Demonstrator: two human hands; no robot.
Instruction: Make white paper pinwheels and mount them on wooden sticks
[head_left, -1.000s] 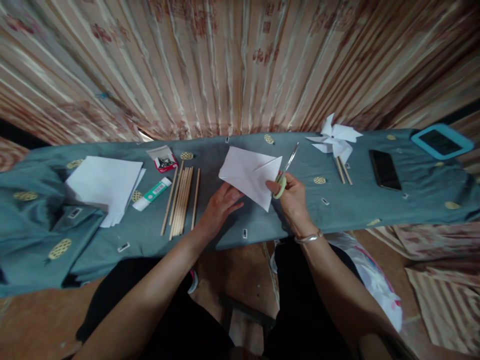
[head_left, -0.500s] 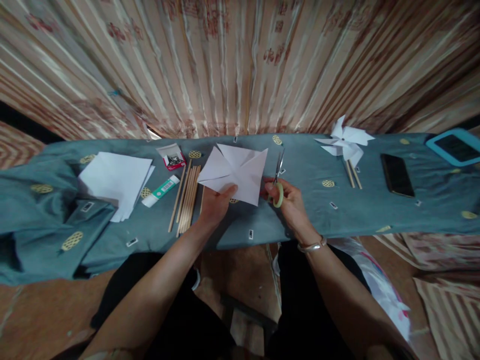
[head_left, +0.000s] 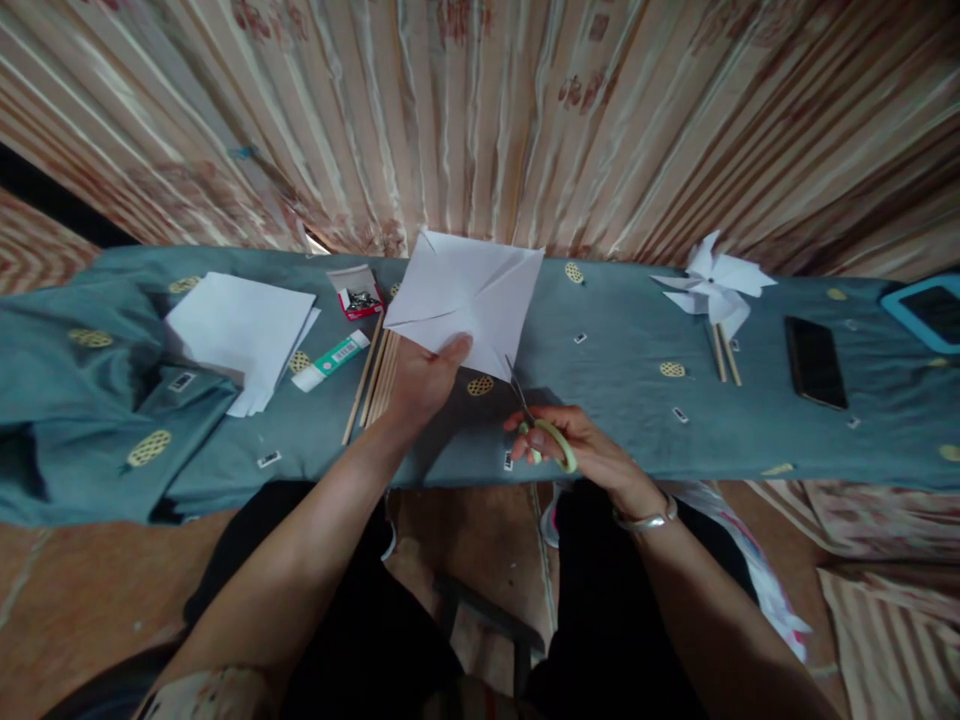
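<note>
Blue-grey cloth [head_left: 637,320] w/ yellow pineapple prints covers the table; striped curtain [head_left: 480,130] hangs along far side. Far L: paper stack [head_left: 236,325], sheets a bit uneven, cloth bunched beside it. Then green-&-white glue stick [head_left: 330,360] lying at a slant, & red box [head_left: 360,298] farther back, flap up, small dark metallic bits inside. Wooden sticks [head_left: 369,385] lie just R of glue; L hand [head_left: 429,378] & its sheet block part of them. Over on R: white pinwheel [head_left: 712,280] near far edge, stick pair [head_left: 725,355] sticking out toward near side, then dark phone [head_left: 816,362], then blue-framed device [head_left: 930,312], cut off by view edge.

Slit white sheet [head_left: 480,285] is mid-table, held up off cloth: L hand grips its near edge, thumb on top, other fingers hidden below. R hand [head_left: 589,440] is closed round green-handled scissors [head_left: 559,445], tips at sheet's near-R corner; can't tell if blades touch paper.

Vs 0.5 s ago: sheet is farther out & turned slightly; scissors came nearer & tilted from nearly straight-away to far-L. L thumb still on sheet. Pinwheel & phone unmoved on cloth, view shifted a bit.
</note>
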